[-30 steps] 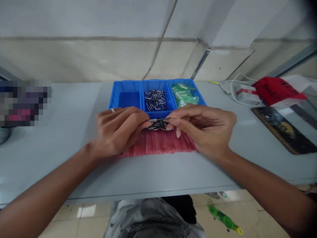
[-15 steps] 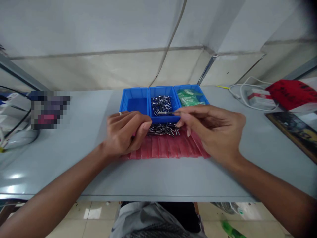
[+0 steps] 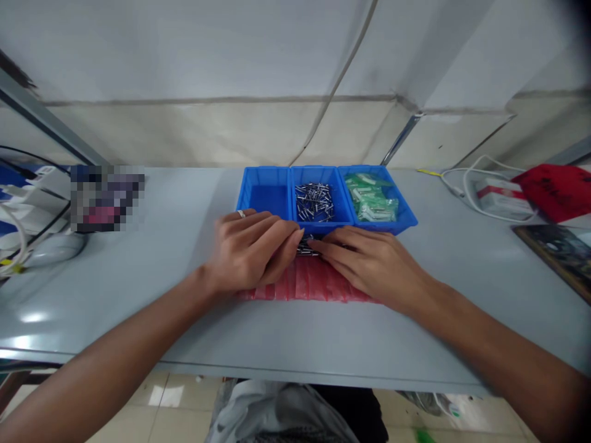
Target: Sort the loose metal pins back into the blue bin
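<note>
My left hand (image 3: 258, 249) is curled closed over the left end of the red plastic bags (image 3: 305, 280); whatever lies inside its fingers is hidden. Between both hands shows a pile of small silver-and-dark metal pins (image 3: 305, 247), which look like rivets, on the upper part of the bags. My right hand (image 3: 369, 258) reaches down to this pile, its fingers drawn together at the pins. What its fingertips grip cannot be made out. Just behind the hands stands a blue three-part bin (image 3: 323, 226). Its middle compartment holds more metal pins (image 3: 314, 200).
Green-and-clear plastic packets (image 3: 372, 197) fill the bin's right compartment. To the right lie a white-and-red box (image 3: 503, 197), a white cable, a red cloth-like item (image 3: 554, 191) and a dark framed board (image 3: 558, 255). A computer mouse (image 3: 58, 247) and adapters sit at the left.
My right hand has lowered from in front of the bin, where it pinched a thin metal pin, to the pile. The left hand stays closed. The whole view has shifted slightly.
</note>
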Tool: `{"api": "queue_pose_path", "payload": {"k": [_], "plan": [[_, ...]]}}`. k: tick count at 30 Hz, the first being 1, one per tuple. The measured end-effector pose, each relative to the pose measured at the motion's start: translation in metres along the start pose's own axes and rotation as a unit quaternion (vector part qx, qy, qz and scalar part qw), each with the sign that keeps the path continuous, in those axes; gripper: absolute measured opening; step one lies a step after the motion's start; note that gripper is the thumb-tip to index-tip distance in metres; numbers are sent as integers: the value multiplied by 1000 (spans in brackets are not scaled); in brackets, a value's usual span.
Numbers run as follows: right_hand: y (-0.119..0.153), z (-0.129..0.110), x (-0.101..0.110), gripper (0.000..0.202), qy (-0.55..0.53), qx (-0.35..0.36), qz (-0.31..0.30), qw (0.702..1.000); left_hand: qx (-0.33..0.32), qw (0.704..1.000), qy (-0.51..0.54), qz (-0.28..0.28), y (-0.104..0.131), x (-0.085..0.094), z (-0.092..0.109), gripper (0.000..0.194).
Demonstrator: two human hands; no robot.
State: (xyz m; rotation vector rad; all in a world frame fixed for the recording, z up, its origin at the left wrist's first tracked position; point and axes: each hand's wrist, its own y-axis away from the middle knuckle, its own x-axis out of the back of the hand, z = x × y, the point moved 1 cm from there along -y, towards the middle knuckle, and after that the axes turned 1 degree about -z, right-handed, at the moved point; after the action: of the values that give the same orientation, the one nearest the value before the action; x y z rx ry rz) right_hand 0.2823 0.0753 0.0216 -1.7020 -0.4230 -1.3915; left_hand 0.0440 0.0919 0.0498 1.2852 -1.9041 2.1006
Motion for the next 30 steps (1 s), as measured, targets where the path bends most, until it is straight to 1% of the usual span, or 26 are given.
{"api": "queue_pose_path", "payload": {"k": [3,5,7,9,10,12,13,14,15,16,18,21,23,26,30], "plan": [[-2,1,5,31,-12,-4,38,999,-13,1000,-9,-1,0,1,0,14],[-5,0,12,27,-48,-16,85,995,-14,1000,-11,-2,0,1,-1,14],[-8,-2,20,24,-119,-46,145,981,-12,1000,-8,-3,1,0,-1,12],[-11,-4,26,23,-228,-95,190,950,-13,1000,-1,-11,2,-1,0,4],[-13,-6,29,23,-292,-123,204,926,-14,1000,1,-17,2,-2,0,5],[-14,-10,32,22,-411,-163,221,869,-15,999,2,-32,2,-4,1,17],[-15,-13,33,21,-457,-175,225,842,-16,999,0,-37,2,-5,2,19],[-15,-15,34,21,-488,-181,230,822,-18,999,-2,-38,2,-5,2,18],[-15,-17,34,20,-505,-183,233,811,-19,999,-5,-35,2,-6,3,14],[-15,-18,34,20,-509,-181,235,808,-18,999,-7,-30,1,-5,3,9],[-15,-19,33,21,-495,-183,234,816,-7,1000,-9,-21,0,-5,4,3],[-13,-18,32,20,-473,-198,235,825,14,1000,-12,-22,-3,-3,5,9],[-12,-17,31,20,-484,-204,237,817,8,999,-18,-32,-3,-2,6,10],[-12,-16,28,20,-503,-202,234,807,-3,999,-26,-31,-2,-2,6,4],[-14,-16,27,21,-476,-192,230,827,-4,1000,-26,-7,0,-1,5,5]]}}
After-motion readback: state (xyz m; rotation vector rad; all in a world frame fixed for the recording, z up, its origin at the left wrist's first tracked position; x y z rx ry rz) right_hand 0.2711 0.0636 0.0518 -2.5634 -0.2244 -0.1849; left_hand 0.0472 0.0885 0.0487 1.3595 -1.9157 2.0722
